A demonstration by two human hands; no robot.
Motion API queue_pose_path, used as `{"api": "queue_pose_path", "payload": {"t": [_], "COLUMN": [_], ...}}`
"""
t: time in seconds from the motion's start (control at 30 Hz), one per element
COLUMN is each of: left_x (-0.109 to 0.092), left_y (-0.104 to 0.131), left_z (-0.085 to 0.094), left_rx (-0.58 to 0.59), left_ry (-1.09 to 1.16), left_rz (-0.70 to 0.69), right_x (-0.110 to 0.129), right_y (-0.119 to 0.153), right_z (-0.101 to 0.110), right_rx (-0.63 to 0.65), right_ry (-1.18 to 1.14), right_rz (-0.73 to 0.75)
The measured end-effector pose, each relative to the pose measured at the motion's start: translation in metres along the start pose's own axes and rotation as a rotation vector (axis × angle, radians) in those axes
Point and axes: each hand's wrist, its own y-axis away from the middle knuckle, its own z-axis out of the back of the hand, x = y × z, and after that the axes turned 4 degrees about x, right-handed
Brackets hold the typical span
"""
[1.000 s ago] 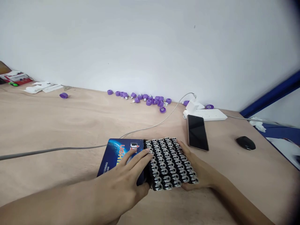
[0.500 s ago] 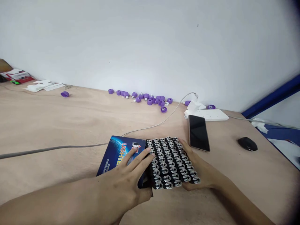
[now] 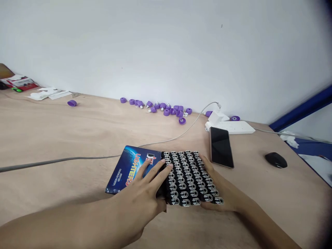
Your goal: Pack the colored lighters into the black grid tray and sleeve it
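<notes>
A display box (image 3: 121, 173) of lighters lies ahead of me, its blue printed lid folded out to the left with "LIGHTERS" on it. Beside the lid, rows of black lighters (image 3: 190, 178) with silver metal tops stand packed together. My left hand (image 3: 141, 195) grips the box's left side, fingers spread over the lid and the nearest row, thumb at the near edge. Around the right side of the lighters wraps my right hand (image 3: 218, 190), its thumb near the front corner and its fingertips partly hidden behind the block.
Several purple caps (image 3: 166, 112) lie scattered along the wall. A phone (image 3: 221, 147) leans by a white power strip (image 3: 238, 127) with a charger plugged in. To the right sits a black mouse (image 3: 276, 159). A grey cable (image 3: 64, 159) runs behind the box. White papers (image 3: 49, 93) lie far left.
The lid has tilted slightly, showing more of its print and near corner. Both hands keep their hold, and the lighters have shifted only a little. The view has moved slightly.
</notes>
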Motion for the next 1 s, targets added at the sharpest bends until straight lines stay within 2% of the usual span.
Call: {"api": "queue_pose_path", "payload": {"t": [0.17, 0.43, 0.57, 0.7, 0.8, 0.93, 1.0], "left_x": [-0.002, -0.004, -0.013, -0.031, -0.046, -0.06, -0.065], "left_y": [0.004, 0.001, 0.0, -0.001, -0.003, -0.013, -0.02], "left_z": [0.006, -0.005, -0.002, -0.016, -0.037, -0.064, -0.074], "left_rx": [0.015, -0.125, -0.309, -0.577, -0.484, -0.294, -0.25], "left_ry": [-0.031, -0.108, -0.192, -0.272, -0.388, -0.5, -0.533], "left_rz": [-0.021, -0.028, -0.032, -0.182, -0.228, -0.124, -0.052], "right_x": [0.004, 0.007, 0.007, 0.008, 0.005, 0.001, 0.002], "right_y": [0.006, 0.009, 0.006, 0.005, 0.011, 0.022, 0.025], "right_z": [-0.004, -0.01, -0.014, -0.017, -0.018, -0.021, -0.021], "right_rx": [-0.03, -0.145, -0.177, -0.224, -0.286, -0.424, -0.411], "right_ry": [-0.038, -0.101, -0.123, -0.156, -0.136, -0.008, -0.026], "right_rz": [-0.016, -0.039, -0.071, -0.072, -0.038, -0.062, -0.126]}}
